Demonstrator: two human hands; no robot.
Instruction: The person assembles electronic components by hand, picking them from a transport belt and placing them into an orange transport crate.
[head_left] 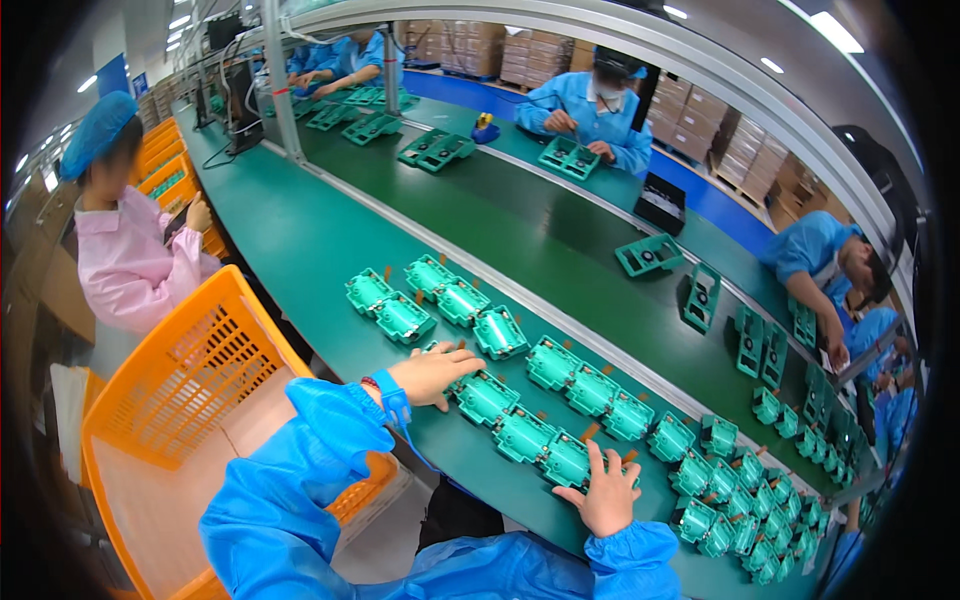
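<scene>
A short row of green plastic housings (524,434) lies on the green bench in front of me, with small orange-brown tabs sticking out. My left hand (432,377) rests at the row's left end, its fingers stretched over the edge of the end housing (486,398). At the opposite end my right hand (606,492) touches the last housing (567,460), thumb and fingers spread apart. A blue strap with a cord circles my left wrist. Behind this row runs a second one of similar housings (590,388). The undersides of my fingers are hidden.
Left of me stands an orange crate (185,420). More housings (750,500) crowd the bench at right. A metal rail (450,245) divides the bench from a dark green belt (520,240). Co-workers sit across it; a person in pink (135,240) is at left.
</scene>
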